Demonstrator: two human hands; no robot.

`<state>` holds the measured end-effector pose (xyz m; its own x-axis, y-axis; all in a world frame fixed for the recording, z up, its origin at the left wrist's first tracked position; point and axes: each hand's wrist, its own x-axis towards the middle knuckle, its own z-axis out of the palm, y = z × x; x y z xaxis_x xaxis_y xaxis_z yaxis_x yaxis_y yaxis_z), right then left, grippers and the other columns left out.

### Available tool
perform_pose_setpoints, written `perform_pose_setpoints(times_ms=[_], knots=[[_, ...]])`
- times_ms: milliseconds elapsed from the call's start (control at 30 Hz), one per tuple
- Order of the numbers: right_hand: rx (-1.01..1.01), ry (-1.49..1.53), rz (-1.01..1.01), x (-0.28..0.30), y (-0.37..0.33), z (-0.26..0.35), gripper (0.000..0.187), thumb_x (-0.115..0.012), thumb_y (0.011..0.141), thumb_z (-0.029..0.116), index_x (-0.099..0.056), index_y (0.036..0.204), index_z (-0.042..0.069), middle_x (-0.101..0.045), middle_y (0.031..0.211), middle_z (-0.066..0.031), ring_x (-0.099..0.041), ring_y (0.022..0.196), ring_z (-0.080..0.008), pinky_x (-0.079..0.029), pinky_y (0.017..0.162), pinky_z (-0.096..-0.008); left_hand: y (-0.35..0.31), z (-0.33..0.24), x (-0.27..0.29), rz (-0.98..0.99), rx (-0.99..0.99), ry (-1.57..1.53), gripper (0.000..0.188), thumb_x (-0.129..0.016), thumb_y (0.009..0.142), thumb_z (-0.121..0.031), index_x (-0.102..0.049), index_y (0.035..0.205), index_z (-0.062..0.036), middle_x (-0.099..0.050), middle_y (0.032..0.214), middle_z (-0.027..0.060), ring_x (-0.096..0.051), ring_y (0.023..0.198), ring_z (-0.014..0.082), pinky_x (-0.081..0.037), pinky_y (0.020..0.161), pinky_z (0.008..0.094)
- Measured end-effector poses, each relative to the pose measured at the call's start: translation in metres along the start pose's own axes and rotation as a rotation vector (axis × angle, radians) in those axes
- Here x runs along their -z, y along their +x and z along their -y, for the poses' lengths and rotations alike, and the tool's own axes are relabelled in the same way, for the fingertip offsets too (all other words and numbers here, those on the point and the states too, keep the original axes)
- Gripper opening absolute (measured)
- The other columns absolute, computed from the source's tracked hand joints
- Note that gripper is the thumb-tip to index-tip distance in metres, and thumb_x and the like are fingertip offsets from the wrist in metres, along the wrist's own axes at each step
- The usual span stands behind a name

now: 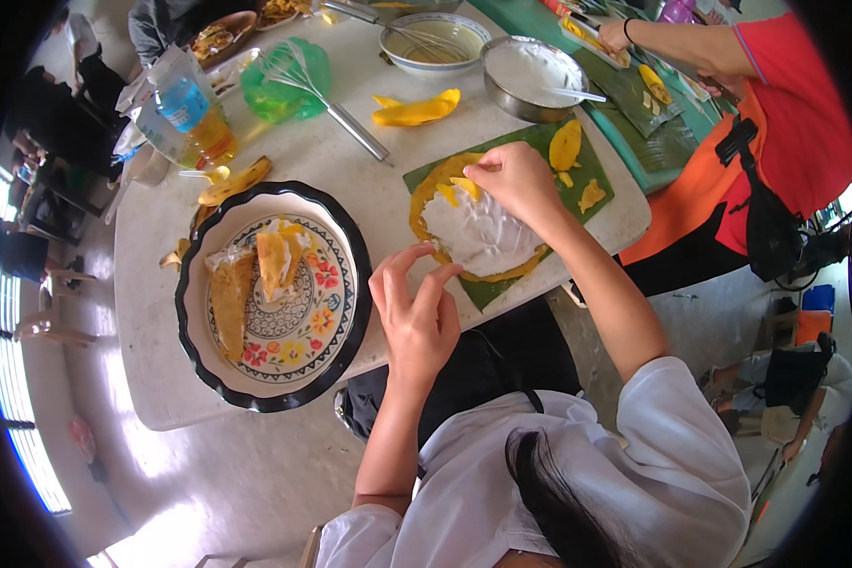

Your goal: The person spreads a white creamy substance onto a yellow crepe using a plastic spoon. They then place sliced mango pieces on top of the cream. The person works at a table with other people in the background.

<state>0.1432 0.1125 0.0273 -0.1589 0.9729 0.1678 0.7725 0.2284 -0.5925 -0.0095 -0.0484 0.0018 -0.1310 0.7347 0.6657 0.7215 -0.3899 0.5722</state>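
A round yellow crepe (498, 272) spread with white cream lies on a green banana leaf (592, 194) at the table's near right. Over its upper part my right hand (518, 182) pinches a small strip of mango (466, 186); another strip (448, 195) rests on the cream beside it. My left hand (415, 317) is held at the crepe's near left edge, fingers bent and apart, with nothing visible in them. More mango (565, 145) and a few scraps (592, 196) sit on the leaf's right side. Two folded, filled crepes (229, 298) lie in a black-rimmed flowered dish (348, 350) on the left.
Behind the leaf stand a metal bowl of cream (534, 78) with a spoon and a patterned bowl (434, 45) with a whisk. Another whisk (355, 131), mango peel (417, 109), a green bowl (289, 83) and a bottle (185, 104) are farther left. A person in red (795, 95) works at right.
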Motion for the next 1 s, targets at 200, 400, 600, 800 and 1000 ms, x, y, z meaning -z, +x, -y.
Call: perform_pose_setpoints(times_ms=[200,400,600,800,1000], knots=[[-0.035,-0.071,0.073,0.013,0.000,0.005,0.036,-0.071,0.084,0.039,-0.075,0.083,0.002,-0.068,0.071,-0.0182,-0.068,0.069,-0.0344,-0.052,0.065,-0.0424,0.000,0.000,0.000,0.001,0.002,0.005,0.035,-0.058,0.068,0.009,-0.072,0.094,-0.0104,-0.059,0.118,0.0109,-0.051,0.103,0.0297,-0.042,0.089,0.0408],[0.051,0.112,-0.046,0.041,0.000,0.002,0.042,-0.070,0.087,0.043,-0.073,0.084,0.001,-0.057,0.058,-0.0126,-0.057,0.054,-0.0266,-0.044,0.055,-0.0379,0.001,-0.001,0.001,-0.005,0.003,0.021,0.034,-0.059,0.069,0.009,-0.073,0.094,-0.0102,-0.059,0.117,0.0116,-0.051,0.103,0.0297,-0.042,0.089,0.0405],[0.092,0.136,-0.215,0.061,-0.023,0.004,0.029,-0.077,0.084,0.036,-0.073,0.087,0.007,-0.049,0.054,-0.0036,-0.045,0.050,-0.0137,-0.036,0.049,-0.0312,-0.001,-0.001,0.001,0.029,0.023,0.023,0.034,-0.060,0.068,0.008,-0.072,0.095,-0.0094,-0.058,0.120,0.0117,-0.051,0.110,0.0330,-0.041,0.096,0.0435],[0.091,0.033,-0.372,0.088,-0.025,-0.046,0.026,-0.079,0.082,0.032,-0.073,0.091,0.009,-0.048,0.055,-0.0021,-0.045,0.050,-0.0139,-0.036,0.049,-0.0321,0.001,-0.005,0.001,0.029,0.025,0.056,0.031,-0.059,0.071,0.008,-0.073,0.093,-0.0097,-0.059,0.119,0.0131,-0.052,0.108,0.0311,-0.044,0.089,0.0413],[0.098,-0.009,-0.255,0.121,-0.034,-0.093,0.020,-0.079,0.080,0.020,-0.075,0.095,0.008,-0.052,0.070,-0.0049,-0.051,0.062,-0.0145,-0.042,0.058,-0.0303,0.001,-0.008,-0.003,0.028,0.044,0.114,0.030,-0.059,0.074,0.009,-0.073,0.092,-0.0104,-0.059,0.118,0.0123,-0.053,0.107,0.0298,-0.046,0.086,0.0400]])
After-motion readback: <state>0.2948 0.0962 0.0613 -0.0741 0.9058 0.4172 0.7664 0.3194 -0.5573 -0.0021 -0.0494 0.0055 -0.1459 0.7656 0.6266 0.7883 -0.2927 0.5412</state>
